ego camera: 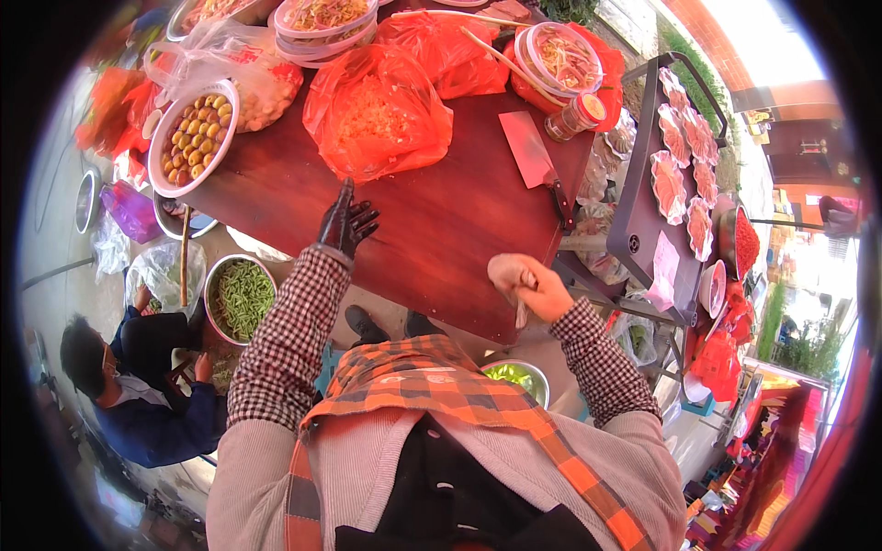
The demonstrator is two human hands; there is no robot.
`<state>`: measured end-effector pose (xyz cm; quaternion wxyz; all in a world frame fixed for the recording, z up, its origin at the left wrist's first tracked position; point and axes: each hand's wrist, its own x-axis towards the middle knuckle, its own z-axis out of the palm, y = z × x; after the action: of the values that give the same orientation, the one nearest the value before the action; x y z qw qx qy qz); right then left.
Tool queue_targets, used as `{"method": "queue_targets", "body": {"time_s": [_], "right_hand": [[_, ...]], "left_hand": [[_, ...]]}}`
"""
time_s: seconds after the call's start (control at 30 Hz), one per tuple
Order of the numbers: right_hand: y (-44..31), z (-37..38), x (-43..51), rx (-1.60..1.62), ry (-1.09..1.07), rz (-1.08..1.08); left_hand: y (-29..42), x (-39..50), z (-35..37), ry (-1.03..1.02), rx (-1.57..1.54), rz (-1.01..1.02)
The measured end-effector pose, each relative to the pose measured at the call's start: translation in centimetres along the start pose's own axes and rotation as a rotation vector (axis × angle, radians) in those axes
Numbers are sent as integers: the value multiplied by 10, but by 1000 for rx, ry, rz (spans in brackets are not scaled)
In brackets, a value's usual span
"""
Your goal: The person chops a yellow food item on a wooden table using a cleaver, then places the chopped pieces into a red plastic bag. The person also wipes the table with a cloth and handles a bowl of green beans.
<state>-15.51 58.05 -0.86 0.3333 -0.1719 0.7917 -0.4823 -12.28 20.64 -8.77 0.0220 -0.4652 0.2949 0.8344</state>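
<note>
My left hand (346,222) wears a black glove; its fingers are spread over the dark red wooden table (441,227), and it holds nothing. Just beyond its fingertips lies a red plastic bag (375,117), its mouth open on chopped orange-red food. My right hand (534,286) is bare and closed around a pale, crumpled cloth or glove (511,275) near the table's front right corner; which of the two cannot be told. A cleaver (527,148) with a black handle lies flat on the table's right part, beside a red-lidded jar (575,117).
A bowl of olive-like fruit (196,141) stands at the table's left edge. Stacked plastic tubs (324,31) and another tub (559,58) are at the back. A cart (641,227) with shell-shaped dishes is at right. A person (138,392) sits at left by a basin of green beans (242,299).
</note>
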Motion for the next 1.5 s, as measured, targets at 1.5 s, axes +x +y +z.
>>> {"method": "queue_targets", "body": {"time_s": [1.5], "right_hand": [[9, 21, 56, -650, -43, -407]], "left_hand": [[18, -1, -84, 24, -20, 39]]}}
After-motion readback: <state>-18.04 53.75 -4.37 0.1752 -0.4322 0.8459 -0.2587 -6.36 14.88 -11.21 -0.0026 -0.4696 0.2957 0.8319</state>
